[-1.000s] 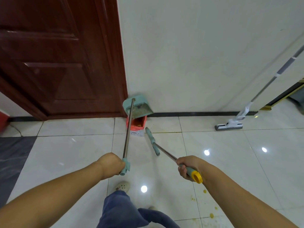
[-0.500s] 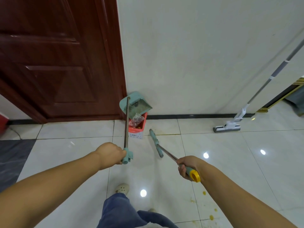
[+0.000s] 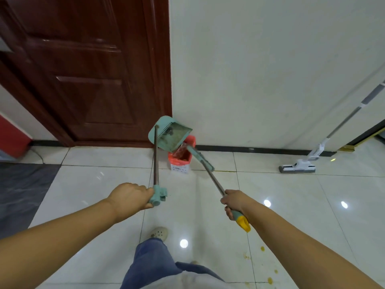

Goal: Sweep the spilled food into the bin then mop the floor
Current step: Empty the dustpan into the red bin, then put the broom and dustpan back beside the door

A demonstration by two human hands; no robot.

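Observation:
My left hand [image 3: 130, 197] grips the teal end of a long-handled dustpan. The teal dustpan [image 3: 170, 133] is tilted above a small bin [image 3: 180, 162] lined with a red bag, which stands at the foot of the white wall. My right hand [image 3: 234, 202] grips the broom handle near its yellow and green end. The teal broom head [image 3: 201, 158] hangs over the bin's right rim, just under the dustpan's lip. A white flat mop [image 3: 298, 167] leans on the wall at the right. Yellow food stains [image 3: 262, 248] dot the tiles at lower right.
A dark red wooden door [image 3: 83, 69] fills the upper left, beside the bin. A dark floor patch [image 3: 20, 188] lies at the left. My leg in blue trousers and a pale shoe [image 3: 159, 233] are below my hands. Glossy white tiles cover the floor.
The broom head has lifted from the floor up to the bin's rim beneath the dustpan. The dustpan stays tilted over the bin, and my left hand has shifted slightly.

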